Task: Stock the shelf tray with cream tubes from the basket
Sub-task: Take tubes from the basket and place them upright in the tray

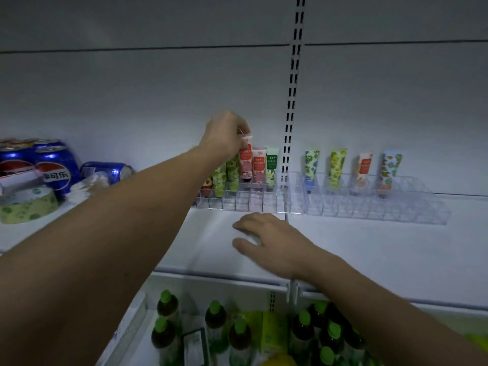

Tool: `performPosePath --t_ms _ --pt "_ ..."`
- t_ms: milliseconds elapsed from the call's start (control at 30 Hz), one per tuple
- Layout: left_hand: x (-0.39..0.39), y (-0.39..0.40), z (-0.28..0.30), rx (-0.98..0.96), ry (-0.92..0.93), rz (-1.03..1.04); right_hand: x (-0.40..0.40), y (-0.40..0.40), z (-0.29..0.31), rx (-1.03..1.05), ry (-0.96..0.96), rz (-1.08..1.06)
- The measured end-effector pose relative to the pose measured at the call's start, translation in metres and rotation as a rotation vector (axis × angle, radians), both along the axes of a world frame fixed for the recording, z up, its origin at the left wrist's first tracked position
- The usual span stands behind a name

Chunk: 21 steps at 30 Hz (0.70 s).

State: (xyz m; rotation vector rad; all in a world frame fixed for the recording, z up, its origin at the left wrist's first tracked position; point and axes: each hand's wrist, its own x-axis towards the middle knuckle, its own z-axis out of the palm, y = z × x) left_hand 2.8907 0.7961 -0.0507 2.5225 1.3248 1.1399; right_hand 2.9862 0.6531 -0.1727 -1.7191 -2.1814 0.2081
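My left hand (225, 134) pinches the top of a pink cream tube (245, 161) that stands in the back row of the clear shelf tray (264, 203). Beside it in the same tray stand another pink tube (258, 165), a green-white tube (271, 166) and green patterned tubes (225, 175). A second clear tray (383, 207) to the right holds several patterned tubes (311, 165). My right hand (274, 240) rests palm down on the white shelf (369, 249) just in front of the left tray, fingers relaxed. The basket is out of view.
Blue Pepsi cans (56, 167) stand at the left, one lying on its side (107, 171), next to a green-patterned tape roll (27, 204). Below the shelf edge are green-capped dark bottles (215, 317). A slotted upright (291, 107) runs up the back wall.
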Motion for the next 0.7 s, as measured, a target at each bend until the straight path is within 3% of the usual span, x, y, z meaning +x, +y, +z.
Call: performPosePath --t_ms 700 --pt "0.01 0.007 0.008 -0.114 0.101 0.003 0.002 0.003 -0.008 0.021 0.093 -0.048"
